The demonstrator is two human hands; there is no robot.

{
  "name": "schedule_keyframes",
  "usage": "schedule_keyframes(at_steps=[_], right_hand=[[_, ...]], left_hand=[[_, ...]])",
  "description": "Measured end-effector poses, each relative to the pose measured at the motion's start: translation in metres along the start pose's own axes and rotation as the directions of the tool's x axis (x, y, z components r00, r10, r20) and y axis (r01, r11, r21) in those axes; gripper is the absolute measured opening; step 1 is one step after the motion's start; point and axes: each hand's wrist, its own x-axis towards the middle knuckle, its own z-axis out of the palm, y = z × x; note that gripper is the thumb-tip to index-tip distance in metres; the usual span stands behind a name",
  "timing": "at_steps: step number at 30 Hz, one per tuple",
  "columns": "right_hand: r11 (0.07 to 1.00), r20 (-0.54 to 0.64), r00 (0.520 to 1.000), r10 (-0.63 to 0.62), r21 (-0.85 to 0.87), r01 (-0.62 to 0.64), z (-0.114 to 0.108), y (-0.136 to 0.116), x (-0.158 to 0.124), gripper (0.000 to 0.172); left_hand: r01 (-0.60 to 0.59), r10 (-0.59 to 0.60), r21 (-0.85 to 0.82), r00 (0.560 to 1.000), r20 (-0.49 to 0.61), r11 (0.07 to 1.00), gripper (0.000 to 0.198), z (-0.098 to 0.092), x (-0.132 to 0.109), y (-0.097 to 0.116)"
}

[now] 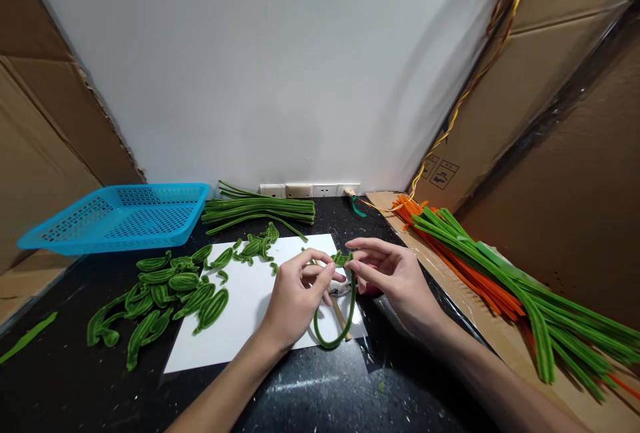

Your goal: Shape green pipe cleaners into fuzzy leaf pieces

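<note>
Above the right part of a white sheet of paper (225, 346), both my hands pinch a dark green pipe cleaner (330, 345). Its slack hangs between them in a U-shaped loop. The thumb and forefinger of my left hand (297, 293) close on one end. My right hand (395, 276) pinches the other side near a small bent green piece (341, 259), its remaining fingers stretched out. Behind the loop lies a thin wooden stick (341, 316). A red item (371, 280) is mostly hidden by my right hand. Leaf shapes of bent green pipe cleaner (184, 282) lie left of my hands.
A blue perforated basket (150, 216) stands at back left. Dark green pipe cleaners (260, 210) lie by the wall sockets (325, 190). Bright green (495, 270) and orange pipe cleaners (470, 283) rest on cardboard at right. A twisted yellow cord (453, 120) hangs there. Cardboard walls flank the black table.
</note>
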Motion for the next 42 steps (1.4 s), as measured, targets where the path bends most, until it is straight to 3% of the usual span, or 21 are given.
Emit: schedule_keyframes(at_steps=[7,15,24,38,42], right_hand=[[1.000,0.056,0.998,-0.024,0.012,0.023,0.0005,0.0027,-0.0001,0.038],[0.999,0.015,0.999,-0.041,0.002,0.041,0.0018,0.0008,-0.0018,0.036],[0.999,-0.018,0.999,-0.027,0.031,0.028,0.0028,0.0009,-0.0020,0.042],[0.975,0.005,0.988,-0.152,-0.165,0.150,0.0007,0.0046,-0.0031,0.028],[0.954,0.020,0.982,-0.187,-0.234,0.187,0.0007,0.0063,-0.0042,0.020]], left_hand=[[0.017,-0.017,0.004,0.994,0.108,1.000,0.029,0.0033,-0.0028,-0.0010],[0.036,-0.032,-0.074,0.998,0.053,0.997,0.032,0.0064,-0.0003,-0.0020],[0.159,-0.110,-0.226,0.971,0.213,0.961,0.040,0.0073,0.0047,-0.0037],[0.179,-0.147,-0.192,0.974,0.170,0.965,0.040,0.0069,0.0048,-0.0029],[0.117,-0.097,-0.123,0.983,0.156,0.986,0.034,0.0068,0.0031,-0.0017]])
